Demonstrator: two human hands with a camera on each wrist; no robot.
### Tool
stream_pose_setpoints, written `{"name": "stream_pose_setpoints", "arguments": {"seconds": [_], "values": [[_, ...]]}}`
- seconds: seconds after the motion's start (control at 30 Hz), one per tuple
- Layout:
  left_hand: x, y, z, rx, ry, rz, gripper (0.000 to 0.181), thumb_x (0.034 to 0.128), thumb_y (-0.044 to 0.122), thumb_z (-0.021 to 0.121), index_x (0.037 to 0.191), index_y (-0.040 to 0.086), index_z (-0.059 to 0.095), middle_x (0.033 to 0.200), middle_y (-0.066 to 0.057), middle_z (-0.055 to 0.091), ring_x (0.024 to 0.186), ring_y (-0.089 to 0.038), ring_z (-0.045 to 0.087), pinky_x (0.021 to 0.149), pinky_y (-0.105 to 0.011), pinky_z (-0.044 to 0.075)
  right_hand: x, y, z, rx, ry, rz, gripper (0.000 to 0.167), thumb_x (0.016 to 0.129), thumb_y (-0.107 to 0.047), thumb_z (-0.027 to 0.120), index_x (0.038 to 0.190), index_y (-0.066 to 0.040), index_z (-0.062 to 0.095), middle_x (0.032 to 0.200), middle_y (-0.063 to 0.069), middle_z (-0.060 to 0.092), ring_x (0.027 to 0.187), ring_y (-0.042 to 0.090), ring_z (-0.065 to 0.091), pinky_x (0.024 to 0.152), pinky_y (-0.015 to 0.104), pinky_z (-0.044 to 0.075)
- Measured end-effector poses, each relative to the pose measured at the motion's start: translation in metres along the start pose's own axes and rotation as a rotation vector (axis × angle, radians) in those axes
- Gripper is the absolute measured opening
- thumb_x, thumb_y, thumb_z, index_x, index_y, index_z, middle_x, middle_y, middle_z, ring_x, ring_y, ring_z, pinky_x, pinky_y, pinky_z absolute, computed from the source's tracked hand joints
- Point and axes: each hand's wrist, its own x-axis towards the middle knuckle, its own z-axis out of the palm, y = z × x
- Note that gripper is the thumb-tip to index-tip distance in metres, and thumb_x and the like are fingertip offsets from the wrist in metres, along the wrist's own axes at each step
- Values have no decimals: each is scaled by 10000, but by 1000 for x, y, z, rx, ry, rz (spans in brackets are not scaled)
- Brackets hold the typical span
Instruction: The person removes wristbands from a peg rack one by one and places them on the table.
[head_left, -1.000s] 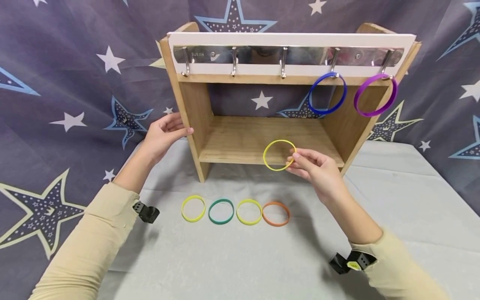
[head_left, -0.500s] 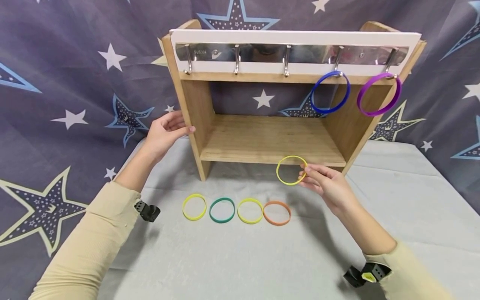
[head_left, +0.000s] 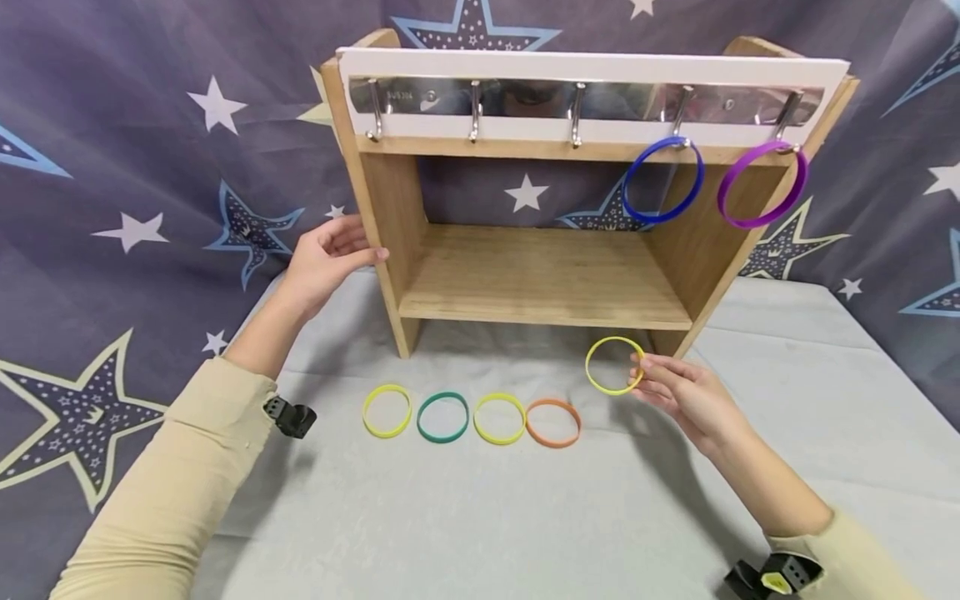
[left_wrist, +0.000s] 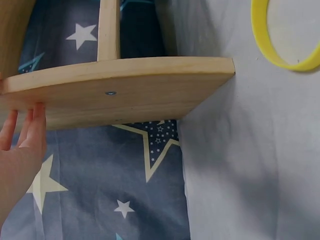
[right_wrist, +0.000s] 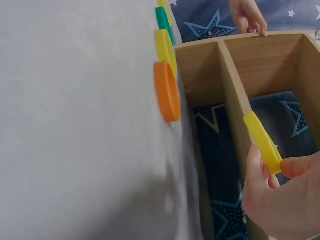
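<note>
My right hand (head_left: pixel 686 400) pinches a thin yellow wristband (head_left: pixel 613 390) between thumb and fingertips. The band is off the table, in front of the wooden shelf's (head_left: pixel 543 321) lower right corner. In the right wrist view the same yellow wristband (right_wrist: pixel 263 143) appears edge-on. My left hand (head_left: pixel 322 262) holds the shelf's left side panel, thumb over its front edge and fingers against the outer face. On the hook rail (head_left: pixel 525 104) across the top, a blue wristband (head_left: pixel 632 198) and a purple wristband (head_left: pixel 726 200) hang from the two rightmost hooks; the other hooks bear nothing.
A row lies on the grey cloth (head_left: pixel 480 517): a yellow wristband (head_left: pixel 365 414), a green one (head_left: pixel 420 421), another yellow wristband (head_left: pixel 476 422) and an orange wristband (head_left: pixel 553 444). Behind the shelf hangs a dark curtain (head_left: pixel 165 50) with stars.
My right hand has moved right and down toward the table with the yellow wristband, away from the shelf's front. The left hand stays on the side panel.
</note>
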Motion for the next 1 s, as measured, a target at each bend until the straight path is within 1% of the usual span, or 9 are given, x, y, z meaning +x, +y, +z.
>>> {"name": "stream_pose_setpoints", "arguments": {"seconds": [0.07,0.17,0.27,0.37,0.5,0.63,0.8,0.9,1.0], "values": [[1,1,-1,15,-5,-3,497,814,41,740,1278,43,565,1003,137,668,926,5,647,772,-130,539,-1,3,-4,-10,-5,10,52,971,-111,555,1003,-118,596,853,-68,709,821,39,681,797,191,578],[2,1,-3,18,-13,-7,509,809,49,749,1282,47,561,1003,137,667,930,3,645,773,-132,540,-2,8,-10,-39,-38,21,79,977,-80,532,1052,-62,550,864,-55,706,842,45,684,807,203,580],[3,2,-5,15,-22,-11,518,807,47,752,1287,47,558,1000,136,670,930,2,648,767,-139,546,-3,13,-16,-91,-107,29,107,984,-59,506,1077,-43,555,899,-50,710,869,58,686,821,214,580],[3,3,-7,36,-35,-14,519,806,54,756,1286,51,559,1000,141,672,929,5,652,761,-144,551,-3,18,-21,-140,-193,46,136,992,-76,498,1082,-68,601,925,-30,719,893,71,689,835,220,577],[5,4,-10,66,-57,-15,513,806,58,758,1280,57,562,1006,146,674,925,11,660,763,-148,555,-4,23,-25,-180,-265,57,162,994,-93,504,1106,-58,616,928,-14,731,900,71,693,834,220,577],[6,5,-10,58,-69,-22,519,809,49,752,1287,53,552,1012,141,672,930,7,661,770,-148,553,-5,26,-27,-230,-296,73,241,986,-91,518,1172,46,584,938,-24,729,903,69,693,835,221,577],[5,4,-8,54,-64,-42,517,815,64,751,1290,57,548,1012,144,664,944,9,643,775,-141,546,-4,30,-27,-283,-304,136,418,978,-101,532,1272,189,467,952,-36,726,894,69,694,832,227,579],[5,3,-8,52,-62,-42,510,816,69,750,1286,61,551,1014,141,663,951,3,638,777,-139,543,-3,30,-27,-305,-299,153,468,974,-88,527,1294,232,408,952,-42,724,883,63,692,825,229,581],[5,2,-8,48,-61,-39,508,817,70,749,1285,61,553,1014,138,664,954,1,637,777,-138,543,-1,30,-26,-342,-285,152,481,972,-85,525,1287,253,393,935,-42,720,867,55,690,815,232,584]]}}
